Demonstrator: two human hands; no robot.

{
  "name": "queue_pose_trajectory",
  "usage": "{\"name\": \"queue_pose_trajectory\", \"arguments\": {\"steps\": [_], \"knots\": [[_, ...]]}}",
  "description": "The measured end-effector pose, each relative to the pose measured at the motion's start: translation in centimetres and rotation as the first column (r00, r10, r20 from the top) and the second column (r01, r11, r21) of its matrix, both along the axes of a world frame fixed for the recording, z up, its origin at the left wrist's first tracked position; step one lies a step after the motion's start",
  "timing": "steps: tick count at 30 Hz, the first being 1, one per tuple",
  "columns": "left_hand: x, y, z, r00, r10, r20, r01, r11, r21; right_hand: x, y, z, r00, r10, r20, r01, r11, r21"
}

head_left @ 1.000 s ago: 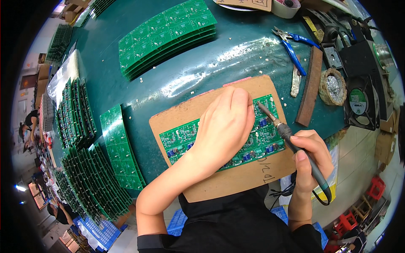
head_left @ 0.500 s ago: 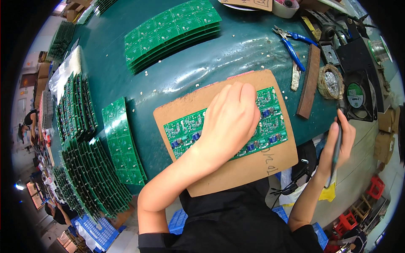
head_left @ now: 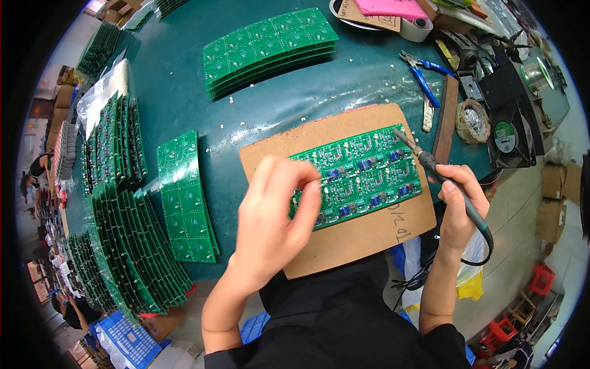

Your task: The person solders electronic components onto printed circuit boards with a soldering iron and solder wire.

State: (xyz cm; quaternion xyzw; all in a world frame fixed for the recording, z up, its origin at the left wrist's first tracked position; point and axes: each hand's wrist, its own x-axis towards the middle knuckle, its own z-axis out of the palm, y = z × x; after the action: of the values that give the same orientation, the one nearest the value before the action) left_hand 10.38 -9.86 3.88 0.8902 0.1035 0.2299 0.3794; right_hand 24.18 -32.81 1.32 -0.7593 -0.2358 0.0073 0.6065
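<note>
**Thin panel, hot tip: handling the circuit board on the brown mat**

The green circuit board panel point(head_left: 362, 175) lay flat on a brown fibreboard mat point(head_left: 344, 240) on the teal counter point(head_left: 184, 80). It looked light, thin and stiff, with small blue components standing proud of its matte face; likely fragile at the soldered parts, so best held by its bare edges or pressed flat.

The left hand point(head_left: 276, 221) rested on the panel's left end, fingers point(head_left: 310, 197) curled together and pressing down on it. The right hand point(head_left: 458, 206), just right of the panel, had its fingers clamped around the dark grip of a soldering iron point(head_left: 439, 178), metal tip touching the panel's upper right corner.

Beyond the panel lay blue-handled cutters point(head_left: 424, 74); left of it, stacks of glossy green boards point(head_left: 184, 197).
</note>
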Motion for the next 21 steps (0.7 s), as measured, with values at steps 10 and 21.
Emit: {"name": "queue_pose_trajectory", "arguments": {"steps": [10,21], "knots": [[-5.3,1.3,-0.4,0.970,0.230,-0.082,-0.234,0.971,-0.043,0.1,0.0,0.4,0.994,-0.109,0.031,0.109,0.994,-0.006],[-6.0,1.5,-0.7,0.983,0.156,-0.097,-0.159,0.987,-0.029,0.0,-3.8,-0.8,0.931,-0.352,0.094,0.344,0.934,0.096]]}}
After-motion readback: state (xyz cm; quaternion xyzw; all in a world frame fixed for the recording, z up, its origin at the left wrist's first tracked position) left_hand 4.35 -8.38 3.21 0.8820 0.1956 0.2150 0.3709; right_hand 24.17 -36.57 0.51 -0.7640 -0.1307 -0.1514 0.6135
